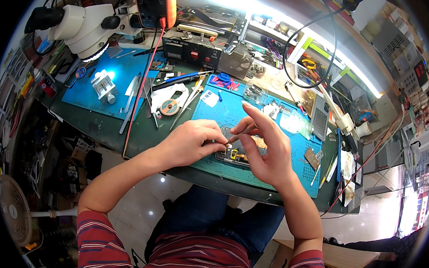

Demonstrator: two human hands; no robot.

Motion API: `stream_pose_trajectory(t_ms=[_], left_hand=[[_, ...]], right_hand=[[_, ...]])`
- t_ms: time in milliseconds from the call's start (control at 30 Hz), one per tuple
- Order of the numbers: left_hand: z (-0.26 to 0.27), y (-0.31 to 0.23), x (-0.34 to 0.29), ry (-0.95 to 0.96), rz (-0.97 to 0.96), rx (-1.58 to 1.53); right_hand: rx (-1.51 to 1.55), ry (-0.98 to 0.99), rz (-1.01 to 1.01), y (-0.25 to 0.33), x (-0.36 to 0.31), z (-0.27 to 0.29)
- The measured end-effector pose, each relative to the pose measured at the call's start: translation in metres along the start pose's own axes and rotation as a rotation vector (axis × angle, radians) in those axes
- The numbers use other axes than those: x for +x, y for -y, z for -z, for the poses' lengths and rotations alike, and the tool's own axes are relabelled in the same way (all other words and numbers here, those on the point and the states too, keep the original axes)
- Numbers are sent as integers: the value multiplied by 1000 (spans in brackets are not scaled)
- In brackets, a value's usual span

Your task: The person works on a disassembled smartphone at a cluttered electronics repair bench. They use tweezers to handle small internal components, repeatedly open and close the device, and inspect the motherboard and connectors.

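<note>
An opened smartphone (234, 157) lies on the blue work mat (208, 164), its inner parts showing in black, yellow and copper. My left hand (194, 140) reaches over its left end, with thumb and fingertips pinched together at its upper edge. What they grip is too small to make out. Above the phone's right part is my right hand (268, 149), its index finger raised. Its thumb and other fingers close around a thin, reddish piece whose tip meets my left fingertips. Both hands cover parts of the phone.
Left of the hands lie a solder spool (169, 107), tweezers and a small metal clamp (104, 86). A microscope (79, 27) and multimeter (155, 4) stand behind them, with a red cable (141, 89) crossing the bench. Small parts bags (295, 121) lie at right.
</note>
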State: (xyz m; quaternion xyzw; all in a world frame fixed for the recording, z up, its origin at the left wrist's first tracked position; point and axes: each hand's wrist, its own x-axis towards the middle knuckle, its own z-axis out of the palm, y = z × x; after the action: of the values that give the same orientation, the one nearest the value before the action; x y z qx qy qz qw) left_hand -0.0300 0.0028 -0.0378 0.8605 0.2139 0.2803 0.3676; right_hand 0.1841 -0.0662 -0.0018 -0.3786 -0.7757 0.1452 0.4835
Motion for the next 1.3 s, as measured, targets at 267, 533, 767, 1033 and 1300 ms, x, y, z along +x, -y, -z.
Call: stream_pose_trajectory(t_ms=[267, 533, 767, 1033, 1300], left_hand=[[9, -4, -13, 3, 16, -39], [6, 1, -18, 10, -43, -40], [15, -6, -17, 2, 27, -47], [19, -12, -18, 43, 131, -44], [9, 2, -20, -29, -31, -6]], right_hand=[[54, 76, -42, 5, -5, -7], [19, 90, 7, 6, -2, -12], [-141, 114, 3, 15, 2, -6], [-12, 149, -143, 17, 2, -8], [-71, 180, -89, 14, 3, -9]])
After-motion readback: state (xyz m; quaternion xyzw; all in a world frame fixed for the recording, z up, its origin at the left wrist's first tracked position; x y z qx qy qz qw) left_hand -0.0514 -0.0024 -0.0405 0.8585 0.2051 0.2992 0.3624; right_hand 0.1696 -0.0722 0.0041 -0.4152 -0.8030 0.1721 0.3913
